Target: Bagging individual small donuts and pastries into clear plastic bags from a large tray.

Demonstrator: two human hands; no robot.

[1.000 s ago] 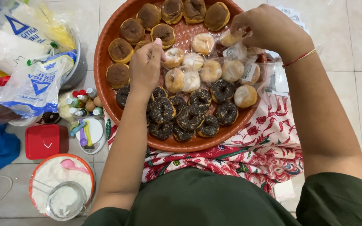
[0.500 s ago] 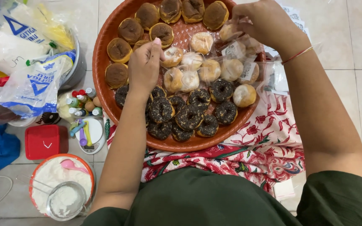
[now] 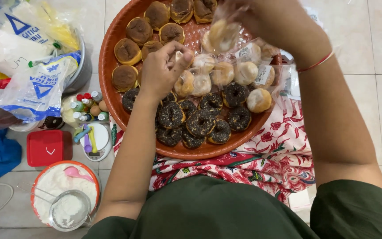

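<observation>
The fingers of the left hand [image 3: 161, 71] are curled narrow, thumb and fingertips pinched on a pale glazed doughnut [image 3: 184, 82] that lies in the middle of the round brown tray [image 3: 111, 95]. The right hand [image 3: 266, 20] is raised above the tray's far side, blurred, its fingers closed on a clear plastic bag [image 3: 221, 35] with a pale doughnut inside; the exact grip cannot be made out. A thin red band [image 3: 317, 63] circles the right wrist.

Around the left hand, more pale doughnuts in clear wrappers [image 3: 244, 73] lie side by side across the tray's middle. Nearer the person sits a cluster of dark chocolate doughnuts with sprinkles [image 3: 200, 123], touching one another. On the far left part of the tray are brown-topped doughnuts [image 3: 127, 51].

The tray rests on a red and white floral cloth [image 3: 279, 155] spread over the tiled floor. Left of the tray stand small coloured bottles [image 3: 87, 106], a small white scale [image 3: 96, 140] with plastic spoons on it, a red box [image 3: 48, 147], flour bags [image 3: 32, 88] and a bowl of flour [image 3: 56, 190] holding a metal sieve [image 3: 70, 211].
</observation>
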